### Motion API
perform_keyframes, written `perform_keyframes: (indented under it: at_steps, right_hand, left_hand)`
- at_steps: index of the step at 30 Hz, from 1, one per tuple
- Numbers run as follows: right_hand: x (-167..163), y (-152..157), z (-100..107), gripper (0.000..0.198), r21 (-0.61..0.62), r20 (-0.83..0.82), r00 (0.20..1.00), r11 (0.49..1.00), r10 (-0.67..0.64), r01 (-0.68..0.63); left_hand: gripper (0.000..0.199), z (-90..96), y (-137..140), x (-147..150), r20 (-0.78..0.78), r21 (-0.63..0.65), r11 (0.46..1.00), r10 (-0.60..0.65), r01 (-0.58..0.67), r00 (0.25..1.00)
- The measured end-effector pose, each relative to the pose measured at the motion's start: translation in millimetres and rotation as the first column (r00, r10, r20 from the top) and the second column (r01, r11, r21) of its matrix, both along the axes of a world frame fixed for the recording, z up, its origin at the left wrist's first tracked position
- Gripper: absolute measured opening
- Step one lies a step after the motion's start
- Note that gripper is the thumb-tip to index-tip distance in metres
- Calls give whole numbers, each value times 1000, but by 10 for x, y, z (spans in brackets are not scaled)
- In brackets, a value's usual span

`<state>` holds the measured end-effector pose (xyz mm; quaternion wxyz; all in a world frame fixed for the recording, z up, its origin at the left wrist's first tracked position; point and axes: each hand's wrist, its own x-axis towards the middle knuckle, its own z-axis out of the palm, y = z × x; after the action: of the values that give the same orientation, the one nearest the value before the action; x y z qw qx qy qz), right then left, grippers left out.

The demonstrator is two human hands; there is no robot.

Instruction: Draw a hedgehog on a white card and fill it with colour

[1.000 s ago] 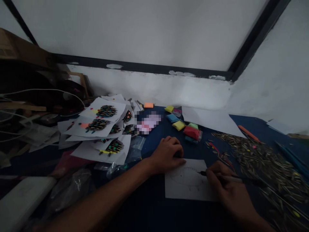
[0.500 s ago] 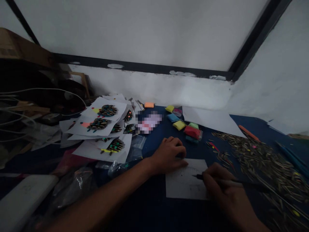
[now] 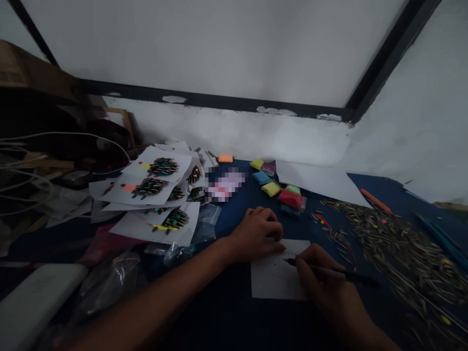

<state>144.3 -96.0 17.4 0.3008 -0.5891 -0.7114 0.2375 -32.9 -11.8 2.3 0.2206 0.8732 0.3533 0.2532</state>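
A small white sheet of paper [image 3: 270, 285] with faint drawn lines, among them a row of short strokes along a curve, lies on the dark blue table. My left hand [image 3: 259, 234] rests over its upper left corner, thumb on the sheet and fingers loosely bent and apart, holding nothing. Pinched in my right hand [image 3: 325, 282] is a dark pen [image 3: 331, 271], its tip pointing left at the drawing close to the curve. My right hand covers the sheet's right side.
Striped sunflower seeds [image 3: 405, 253] are heaped at right. Behind my hands lie colourful clay packets [image 3: 271, 189] and a larger white sheet [image 3: 318, 180]. Seed-covered hedgehog pictures [image 3: 161, 168] are piled at left, near plastic bags [image 3: 109, 282] and a white box-like object [image 3: 40, 302].
My right hand has shifted a little left and up across the sheet with the pen, bringing its tip closer to the curve. My left hand stays nearly in place.
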Motion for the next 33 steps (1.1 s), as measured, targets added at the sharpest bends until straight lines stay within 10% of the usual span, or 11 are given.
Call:
perform_keyframes:
  at_steps: [33]
  right_hand:
    - [-16, 34, -15, 23, -26, 22, 1000, 1000, 2, -2]
  left_hand:
    - [12, -11, 11, -8, 13, 4, 1000, 10, -10, 1000]
